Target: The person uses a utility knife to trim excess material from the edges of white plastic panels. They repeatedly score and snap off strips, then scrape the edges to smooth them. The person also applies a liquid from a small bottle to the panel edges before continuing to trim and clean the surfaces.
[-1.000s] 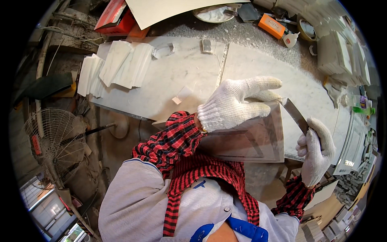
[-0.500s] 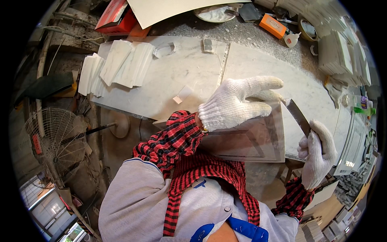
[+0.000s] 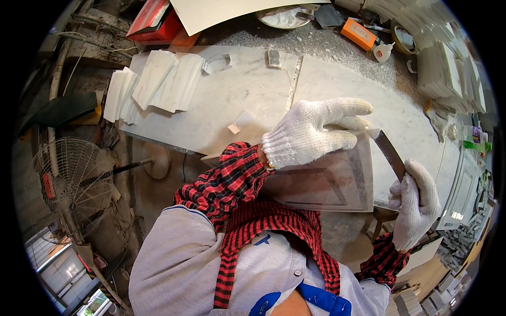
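Note:
My left hand [image 3: 319, 131], in a white knitted glove, grips the upper edge of a see-through, box-like panel [image 3: 337, 189] with slanted inner edges. Its thumb and fingers close over the rim near the far right corner. The panel hangs in front of my apron at the table's near edge. In my gloved right hand [image 3: 417, 205], fingers wrapped round its lower end, is a flat metal scraper blade [image 3: 390, 152]. The blade slants up and left; its tip lies beside the panel's far right corner, and whether they touch I cannot tell.
White marble slabs [image 3: 247, 95] top the table. Thin white tiles [image 3: 158, 81] lie at the left, with more stacks [image 3: 440, 68] at the far right. Behind are a bowl of white paste [image 3: 284, 18], an orange box [image 3: 358, 32] and a small bottle [image 3: 383, 51]. A fan [image 3: 71, 174] stands left.
The blade has shifted very slightly at the panel's corner, and the white dab seen at its tip shows less now. Both hands keep nearly the same places and grips.

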